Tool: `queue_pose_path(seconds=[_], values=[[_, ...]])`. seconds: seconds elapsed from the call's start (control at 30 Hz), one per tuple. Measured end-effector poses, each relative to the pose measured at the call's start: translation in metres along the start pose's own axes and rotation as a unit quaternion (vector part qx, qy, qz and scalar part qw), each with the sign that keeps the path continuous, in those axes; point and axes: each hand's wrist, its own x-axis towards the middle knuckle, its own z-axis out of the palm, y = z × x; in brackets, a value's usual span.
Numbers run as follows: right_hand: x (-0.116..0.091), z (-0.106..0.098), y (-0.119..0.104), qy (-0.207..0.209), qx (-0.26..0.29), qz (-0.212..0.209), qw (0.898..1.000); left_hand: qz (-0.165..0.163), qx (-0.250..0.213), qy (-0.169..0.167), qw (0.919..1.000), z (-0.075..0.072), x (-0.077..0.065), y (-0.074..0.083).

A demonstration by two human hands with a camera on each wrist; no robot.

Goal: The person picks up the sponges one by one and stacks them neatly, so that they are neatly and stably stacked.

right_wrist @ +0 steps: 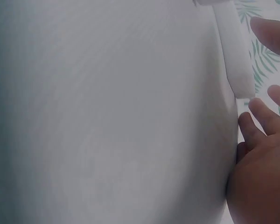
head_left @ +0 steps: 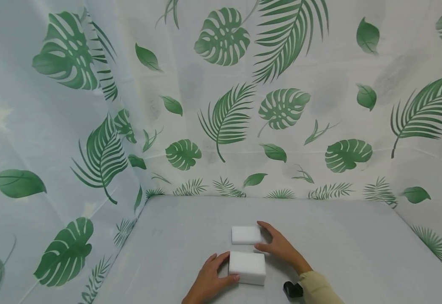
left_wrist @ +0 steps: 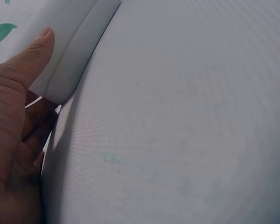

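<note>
Two white sponge-like blocks lie on the table, one behind the other. My left hand [head_left: 210, 276] holds the left end of the nearer, thicker block [head_left: 246, 267], thumb at its front and fingers at the left and back. In the left wrist view a seam runs along this block [left_wrist: 77, 51], like two layers stacked. The farther, thinner block [head_left: 245, 235] has my right hand [head_left: 282, 247] at its right end, thumb and index spread apart around that end. In the right wrist view the fingers [right_wrist: 266, 116] are extended near the block's end [right_wrist: 235, 51]; contact is unclear.
A small black object [head_left: 293, 289] lies beside the right sleeve [head_left: 317, 287], its kind unclear. The pale grey table [head_left: 175, 228] ends at white cloth walls [head_left: 316, 63] printed with green leaves, at the back and both sides.
</note>
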Motion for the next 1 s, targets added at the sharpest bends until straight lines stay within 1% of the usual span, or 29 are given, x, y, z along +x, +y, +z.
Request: queue_pose_path(seconds=[0.23, 0.37, 0.53, 0.8, 1.0], values=[[0.0027, 0.0033, -0.0016, -0.005, -0.011, 0.003, 1.0, 0.016, -0.002, 0.003, 0.9999, -0.0008, -0.0018, 0.0004], [0.0009, 0.0019, -0.0018, -0.002, -0.017, 0.002, 1.0, 0.018, -0.002, 0.001, 0.9998, -0.0004, -0.002, 0.0011], [-0.0007, 0.0002, -0.0022, 0.014, -0.011, -0.009, 1.0, 0.017, -0.002, 0.0, 0.9999, -0.0006, -0.0011, 0.0016], [-0.0025, -0.001, 0.0002, 0.032, 0.016, -0.026, 0.999, 0.021, -0.009, -0.001, 0.9997, -0.0005, -0.0017, 0.0008], [-0.0026, 0.0013, 0.0015, 0.041, 0.018, -0.018, 0.999, 0.028, -0.012, 0.003, 0.9995, -0.0002, -0.0033, -0.0008]])
